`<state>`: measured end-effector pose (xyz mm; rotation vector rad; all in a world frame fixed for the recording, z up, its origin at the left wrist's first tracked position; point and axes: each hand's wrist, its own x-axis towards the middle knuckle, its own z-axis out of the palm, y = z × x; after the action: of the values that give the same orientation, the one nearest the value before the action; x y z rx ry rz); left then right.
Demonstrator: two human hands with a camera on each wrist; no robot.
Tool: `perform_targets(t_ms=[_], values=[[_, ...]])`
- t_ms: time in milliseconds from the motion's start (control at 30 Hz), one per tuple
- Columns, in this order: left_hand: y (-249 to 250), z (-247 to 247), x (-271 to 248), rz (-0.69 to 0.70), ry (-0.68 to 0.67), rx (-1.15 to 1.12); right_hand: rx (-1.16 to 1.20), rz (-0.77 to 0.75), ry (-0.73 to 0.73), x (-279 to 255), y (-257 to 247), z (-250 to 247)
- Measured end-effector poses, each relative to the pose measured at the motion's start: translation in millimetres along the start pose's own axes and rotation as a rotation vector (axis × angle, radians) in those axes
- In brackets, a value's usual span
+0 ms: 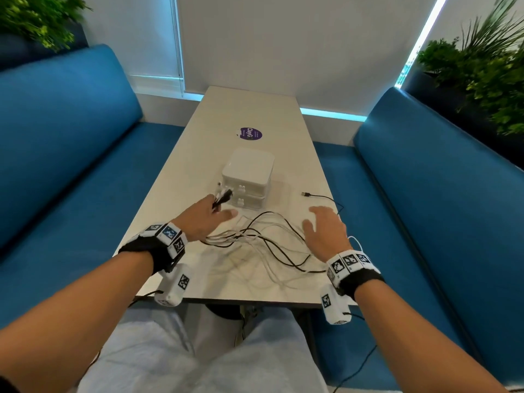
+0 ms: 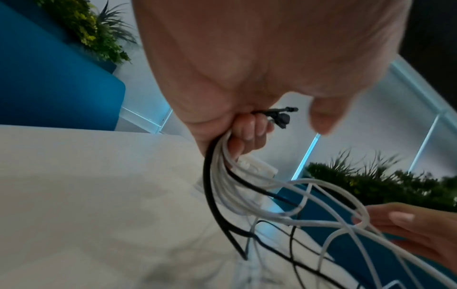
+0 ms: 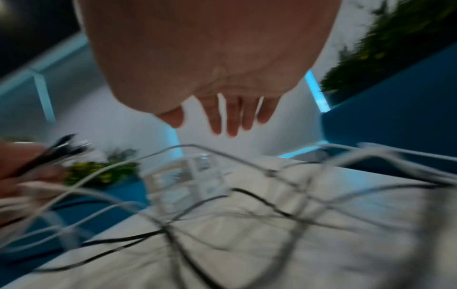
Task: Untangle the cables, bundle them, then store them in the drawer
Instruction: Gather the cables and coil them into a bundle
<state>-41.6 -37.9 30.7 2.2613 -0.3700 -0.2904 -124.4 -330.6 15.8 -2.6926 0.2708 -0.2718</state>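
Tangled black and white cables (image 1: pixel 266 242) lie spread over the near half of the white table (image 1: pixel 198 143). My left hand (image 1: pixel 218 209) grips a bunch of cable ends, and their plugs stick out past the fingers toward the white two-drawer unit (image 1: pixel 249 177), whose drawers are closed. In the left wrist view the curled fingers (image 2: pixel 247 127) hold black and white strands (image 2: pixel 222 176) that hang down. My right hand (image 1: pixel 323 228) hovers over the right side of the tangle, fingers (image 3: pixel 222 121) straight and spread. One black cable's plug (image 1: pixel 305 194) lies loose to the right of the unit.
A purple round sticker (image 1: pixel 250 133) sits on the table beyond the drawer unit. Blue benches (image 1: pixel 71 131) flank the table on both sides, with plants behind them. The table's near edge (image 1: pixel 255 303) is just above my knees.
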Motion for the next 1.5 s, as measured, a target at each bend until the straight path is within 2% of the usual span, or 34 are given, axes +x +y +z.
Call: perform_targets(t_ms=[67, 133, 200, 267, 400, 533, 567, 667, 700, 833, 867, 967, 1100, 1233, 1300, 1367, 1500], values=[[3.2, -0.9, 4.7, 0.009, 0.04, -0.195, 0.078, -0.154, -0.125, -1.0, -28.5, -0.7], [11.0, 1.1, 5.7, 0.044, 0.065, -0.293, 0.004, -0.334, -0.2, -5.6, -60.4, -1.1], [22.6, 4.4, 4.6, 0.112, 0.1, -0.324, -0.143, -0.496, -0.122, -8.0, -89.4, 1.6], [34.0, 7.2, 2.4, 0.185, 0.148, -0.334, -0.231, -0.54, -0.058, -7.2, -110.6, 5.7], [41.9, 10.3, -0.5, 0.205, 0.225, -0.281, -0.223, -0.495, 0.033, -3.0, -123.6, 10.8], [43.6, 4.9, -1.6, 0.209, 0.293, -0.362, -0.14, -0.342, -0.13, -2.1, -120.2, 4.9], [44.2, 0.7, -1.0, 0.204, 0.323, -0.4, -0.147, -0.35, -0.145, -1.5, -116.4, 3.3], [44.3, -17.7, 2.0, 0.168, 0.414, -0.467, -0.377, -0.474, -0.126, 1.8, -96.1, 2.4], [43.7, -24.4, 2.9, 0.156, 0.433, -0.487, -0.441, -0.449, -0.135, 2.0, -90.0, 0.7], [36.5, -35.6, 6.4, 0.115, 0.461, -0.528, -0.648, -0.193, -0.16, 7.2, -77.4, -1.8], [36.3, -33.9, 6.0, 0.114, 0.457, -0.517, -0.655, -0.185, -0.146, 8.9, -77.2, -2.3], [39.4, -23.5, 2.8, 0.123, 0.428, -0.474, -0.462, -0.323, -0.143, 9.5, -89.0, -1.9], [51.2, -8.6, -2.3, 0.158, 0.385, -0.444, -0.235, -0.552, -0.117, -0.8, -131.8, 9.1], [65.7, -12.8, -7.0, 0.172, 0.336, -0.446, -0.027, -0.445, -0.32, 3.7, -145.5, 28.9], [70.5, -19.5, -8.7, 0.169, 0.303, -0.556, -0.06, -0.463, -0.27, 8.8, -139.6, 29.7], [72.3, -31.6, -9.1, 0.166, 0.362, -0.639, -0.113, -0.474, -0.199, 12.5, -129.7, 24.4], [69.6, -69.0, -1.9, 0.1, 0.546, -0.839, -0.119, -0.294, -0.208, 17.6, -82.3, 11.6]])
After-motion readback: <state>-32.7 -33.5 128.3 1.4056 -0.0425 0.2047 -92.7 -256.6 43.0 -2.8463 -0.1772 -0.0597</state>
